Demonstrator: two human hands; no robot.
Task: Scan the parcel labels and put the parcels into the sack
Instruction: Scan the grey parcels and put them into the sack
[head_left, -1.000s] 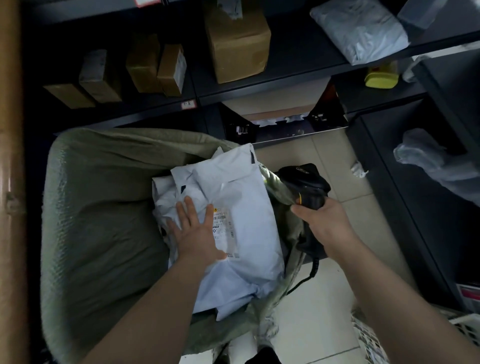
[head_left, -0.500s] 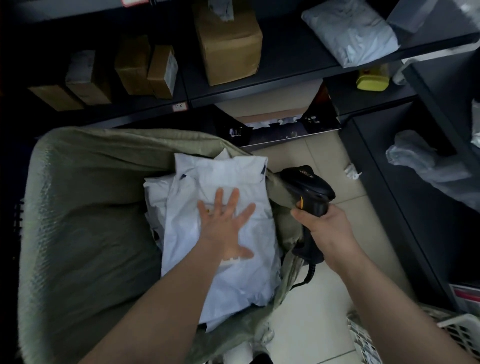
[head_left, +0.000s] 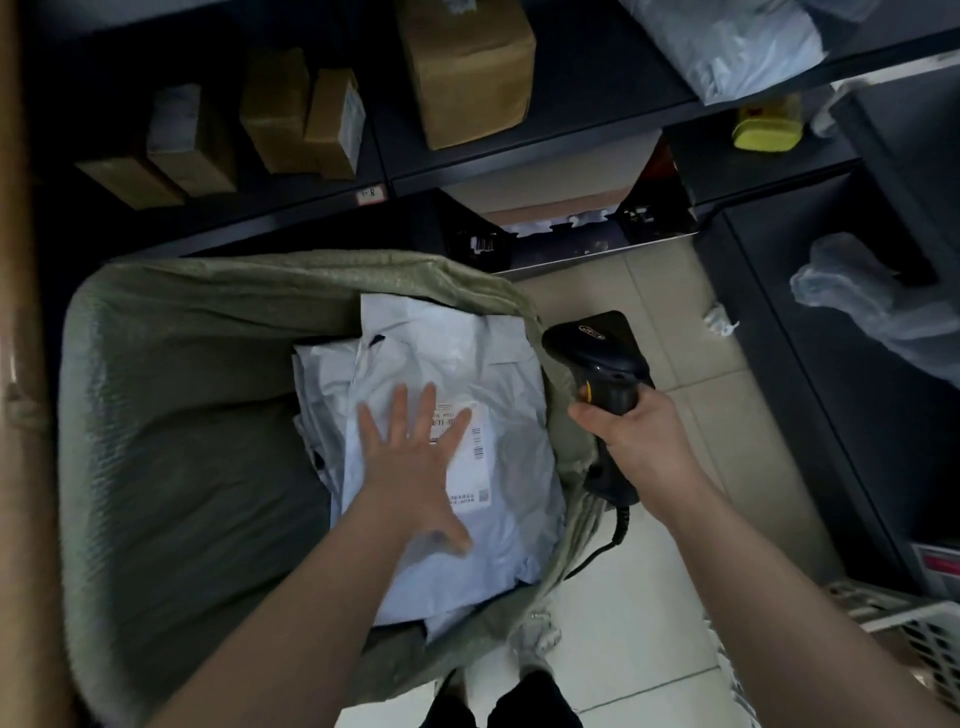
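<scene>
The left hand (head_left: 415, 467) lies flat, fingers spread, on the top white poly mailer (head_left: 467, 431) inside the green woven sack (head_left: 171, 415); its grip is wide and holds nothing, only pressing down. The palm and fingers cover part of the shipping label (head_left: 475, 457), whose barcodes show just past the fingertips. The right hand (head_left: 639, 441) has its grip closed around the handle of the black barcode scanner (head_left: 602, 358), which hangs just outside the sack's right rim, its head pointing up and away from the label rather than at it.

The mailer rides high on a heap of other white parcels crowded against the right wall of the sack, close to the sagging rim. If the hand presses off-centre, the slick plastic could slide over that rim onto the tiled floor (head_left: 639, 623). Whether this label has been read cannot be told from here; a parcel pushed down unscanned would be hard to find again. The coiled cable (head_left: 618, 525) hangs near the sack's edge and could snag on the fabric.
</scene>
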